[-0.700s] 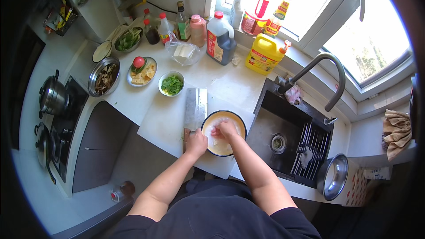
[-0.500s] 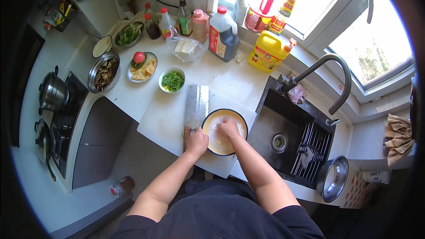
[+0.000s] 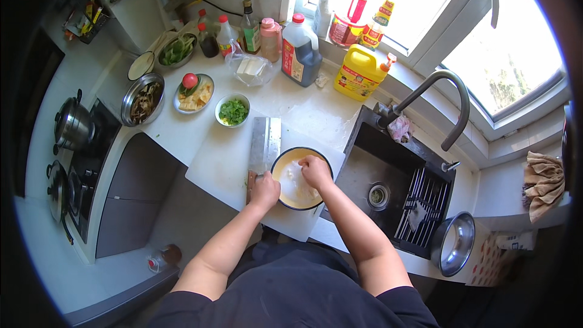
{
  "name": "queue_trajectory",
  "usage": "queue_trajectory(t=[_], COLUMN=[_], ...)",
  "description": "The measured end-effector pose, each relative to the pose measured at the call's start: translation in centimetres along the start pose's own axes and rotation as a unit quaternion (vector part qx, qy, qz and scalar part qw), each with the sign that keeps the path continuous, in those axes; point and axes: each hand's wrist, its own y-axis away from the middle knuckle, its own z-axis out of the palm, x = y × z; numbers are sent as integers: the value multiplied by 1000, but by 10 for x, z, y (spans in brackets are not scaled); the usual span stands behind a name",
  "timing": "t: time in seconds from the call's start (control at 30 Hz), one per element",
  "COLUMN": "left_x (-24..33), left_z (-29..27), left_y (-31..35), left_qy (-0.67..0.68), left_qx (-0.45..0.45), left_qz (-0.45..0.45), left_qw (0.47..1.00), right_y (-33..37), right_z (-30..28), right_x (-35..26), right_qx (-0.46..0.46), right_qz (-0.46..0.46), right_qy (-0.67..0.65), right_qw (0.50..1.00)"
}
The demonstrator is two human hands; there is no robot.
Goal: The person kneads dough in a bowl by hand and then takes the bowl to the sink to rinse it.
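The bowl [image 3: 285, 159] is probably stiff, a little weighty and best held by its rim — cream inside, dark-edged, set on the board [image 3: 215, 165] beside the knife [image 3: 266, 143]. Its edge is gripped by the left hand [image 3: 265, 190]; whether fingers of the right hand [image 3: 316, 172], over white contents [image 3: 293, 185], are together cannot be told.

A kitchen; black sink [image 3: 362, 185], cooktop [image 3: 107, 124], pots [image 3: 74, 126] and seasoning bottles [image 3: 226, 39] show it.

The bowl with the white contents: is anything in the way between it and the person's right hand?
Nothing visible is: the right hand is over the bowl. The cleaver lies to the bowl's left, not between them.
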Motion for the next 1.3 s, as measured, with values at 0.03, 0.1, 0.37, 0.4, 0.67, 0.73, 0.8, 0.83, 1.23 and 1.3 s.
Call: queue_trajectory(t=[0.03, 0.1, 0.37, 0.4, 0.67, 0.73, 0.8, 0.83, 1.23, 1.3], left_x=[1, 1, -3, -4, -10, -13, -13, -11, 11, 5], left_z=[0, 0, 1, 2, 13, 12, 10, 9, -11, -5], left_y=[0, 1, 4, 4, -1, -2, -3, -3, 10, 7], left_qy=[12, 22, 11, 5, -16, -3, 10, 16, 56, 49], left_qx=[-6, -9, -11, 3, 32, 20, 3, -7, -33, -21], left_qz=[-9, -21, -12, 0, 36, 27, 6, -10, -22, -12], left_qw=[1000, 999, 1000, 1000, 999, 999, 1000, 1000, 998, 999], right_y=[-1, -3, 1, -1, -13, -8, 0, 2, 5, 2], right_z=[-2, 2, 37, 41, 39, 34, 24, 30, 45, 43], right_x=[3, 7, 18, 22, 49, 36, 25, 29, 9, 14], right_qx=[-17, -41, -22, -27, -70, -84, -96, -36, 22, 22], right_qz=[7, 39, 72, 85, 291, 245, 192, 97, -39, -41], right_qy=[34, 44, 2, -49, -480, -439, -329, -240, 105, 104], right_qw=[999, 997, 997, 995, 825, 861, 920, 965, 993, 993])
